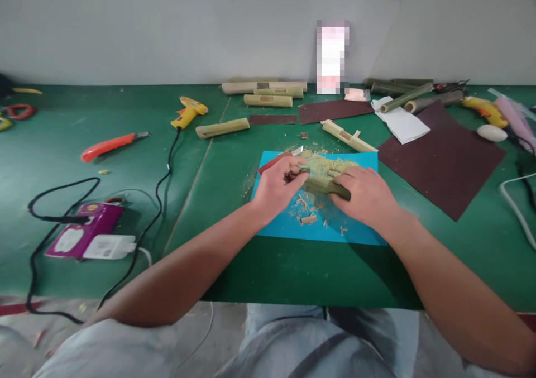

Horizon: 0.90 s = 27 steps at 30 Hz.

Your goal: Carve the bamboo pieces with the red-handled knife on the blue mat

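My right hand [367, 196] is closed around a short green bamboo piece [324, 186], holding it over a blue mat [360, 234]. My left hand [277, 185] is closed on a red-handled utility knife [274, 161] whose blade tip shows near the top of the mat. Its fingers meet the left end of the bamboo. Pale shavings [320, 164] lie piled on the mat under and behind both hands.
Several cut bamboo pieces [268, 100] lie along the back of the green table [218, 160]. Dark sandpaper sheets [444, 157] lie at the right. A yellow glue gun [188, 111], an orange knife [109, 146], cables and a purple box [84, 235] are at the left.
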Each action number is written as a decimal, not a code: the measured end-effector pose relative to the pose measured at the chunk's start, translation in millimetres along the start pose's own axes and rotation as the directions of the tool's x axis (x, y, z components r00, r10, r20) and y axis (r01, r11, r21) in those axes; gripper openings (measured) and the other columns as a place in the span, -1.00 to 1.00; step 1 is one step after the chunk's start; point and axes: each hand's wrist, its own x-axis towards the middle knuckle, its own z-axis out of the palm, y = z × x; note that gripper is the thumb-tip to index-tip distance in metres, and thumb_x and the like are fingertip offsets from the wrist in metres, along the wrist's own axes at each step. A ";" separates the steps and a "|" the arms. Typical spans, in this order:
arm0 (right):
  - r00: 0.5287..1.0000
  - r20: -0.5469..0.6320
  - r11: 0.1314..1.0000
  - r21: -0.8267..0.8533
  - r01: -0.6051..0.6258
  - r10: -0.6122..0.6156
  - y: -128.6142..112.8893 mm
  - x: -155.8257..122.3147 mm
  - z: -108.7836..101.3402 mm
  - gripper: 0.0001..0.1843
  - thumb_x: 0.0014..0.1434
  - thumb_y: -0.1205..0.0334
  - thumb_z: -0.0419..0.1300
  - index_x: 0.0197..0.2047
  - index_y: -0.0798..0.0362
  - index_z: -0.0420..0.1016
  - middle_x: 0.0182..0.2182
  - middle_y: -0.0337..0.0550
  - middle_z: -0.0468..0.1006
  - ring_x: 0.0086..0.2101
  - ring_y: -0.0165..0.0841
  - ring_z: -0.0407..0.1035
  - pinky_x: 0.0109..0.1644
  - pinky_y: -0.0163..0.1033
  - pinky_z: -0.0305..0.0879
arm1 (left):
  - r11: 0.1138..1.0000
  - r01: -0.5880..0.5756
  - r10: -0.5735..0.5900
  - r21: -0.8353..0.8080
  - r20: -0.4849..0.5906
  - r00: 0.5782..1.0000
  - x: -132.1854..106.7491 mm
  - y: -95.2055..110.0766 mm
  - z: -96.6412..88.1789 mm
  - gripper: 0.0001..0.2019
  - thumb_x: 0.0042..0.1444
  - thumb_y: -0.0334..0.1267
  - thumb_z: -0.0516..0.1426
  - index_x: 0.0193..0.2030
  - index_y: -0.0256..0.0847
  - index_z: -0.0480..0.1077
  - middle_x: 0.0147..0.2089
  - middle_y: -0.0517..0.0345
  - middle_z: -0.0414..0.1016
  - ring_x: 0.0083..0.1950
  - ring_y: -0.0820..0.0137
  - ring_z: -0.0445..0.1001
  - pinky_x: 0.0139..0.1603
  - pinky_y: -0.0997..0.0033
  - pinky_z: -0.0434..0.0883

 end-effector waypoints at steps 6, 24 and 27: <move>0.995 -0.068 0.994 0.086 -0.066 0.072 -20.3 -3.9 6.3 -0.81 0.23 0.14 0.22 -0.32 0.07 0.56 -0.32 0.01 0.58 -0.25 -0.15 0.47 -0.17 -0.07 0.31 | 0.998 -0.037 0.043 0.059 -0.095 0.995 0.0 -3.8 -2.1 -0.91 0.19 -0.25 0.24 -0.20 -0.19 0.53 -0.24 0.10 0.59 -0.26 0.41 0.51 -0.21 0.40 0.46; 0.965 -0.019 0.944 0.213 -0.251 0.261 -32.4 -6.3 21.3 -0.80 0.26 0.11 0.18 -0.38 -0.01 0.38 -0.28 -0.05 0.53 -0.26 -0.21 0.42 -0.29 -0.13 0.23 | 0.937 -0.246 0.226 0.249 0.106 0.968 2.2 -9.8 -8.5 -0.90 0.24 -0.29 0.20 -0.14 -0.15 0.55 -0.14 0.08 0.62 -0.16 0.38 0.56 -0.10 0.36 0.52; 0.967 -0.046 0.945 0.229 -0.235 0.251 -31.5 -6.5 22.4 -0.80 0.25 0.12 0.19 -0.39 -0.02 0.38 -0.31 -0.07 0.52 -0.27 -0.22 0.41 -0.31 -0.14 0.22 | 0.927 -0.271 0.247 0.260 0.122 0.961 2.0 -9.2 -9.6 -0.89 0.25 -0.29 0.19 -0.14 -0.14 0.55 -0.12 0.06 0.63 -0.06 0.32 0.57 0.00 0.29 0.53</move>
